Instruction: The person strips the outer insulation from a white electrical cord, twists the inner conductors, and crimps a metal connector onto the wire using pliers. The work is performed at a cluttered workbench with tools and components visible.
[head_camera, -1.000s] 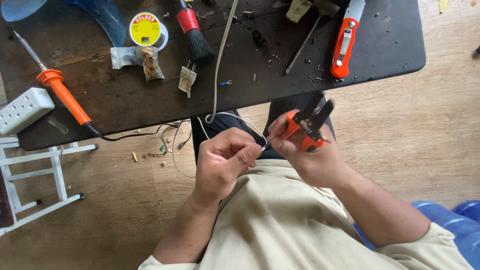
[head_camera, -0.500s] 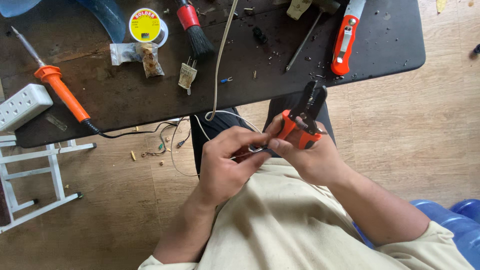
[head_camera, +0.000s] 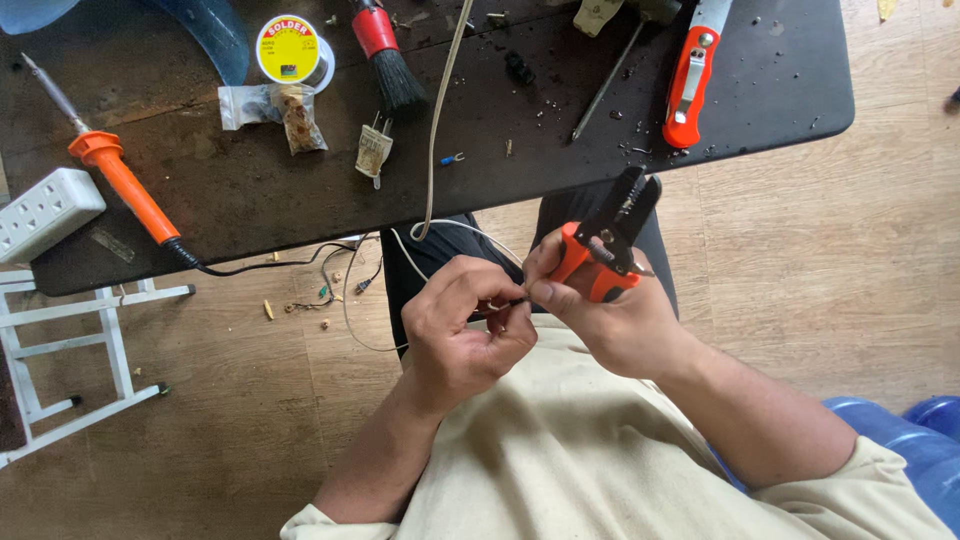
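My right hand (head_camera: 610, 320) holds an orange-handled wire stripper (head_camera: 608, 235) in the palm, jaws pointing up toward the table edge, while its thumb and forefinger pinch the end of a thin white wire (head_camera: 440, 110). My left hand (head_camera: 465, 325) grips the same wire end just left of the right fingertips. The wire runs up from my hands over the edge of the black table (head_camera: 250, 190) and across its top. Both hands are over my lap, below the table's front edge.
On the table lie an orange soldering iron (head_camera: 115, 175), a yellow solder spool (head_camera: 290, 48), a red-handled black brush (head_camera: 390, 60), an orange utility knife (head_camera: 690, 80), a small plug (head_camera: 375, 150) and a plastic bag. A white power strip (head_camera: 45, 212) and white rack (head_camera: 70, 340) sit left.
The wire stripper has swung from tilted right to more upright in my right hand. Both hands have closed together on the wire end.
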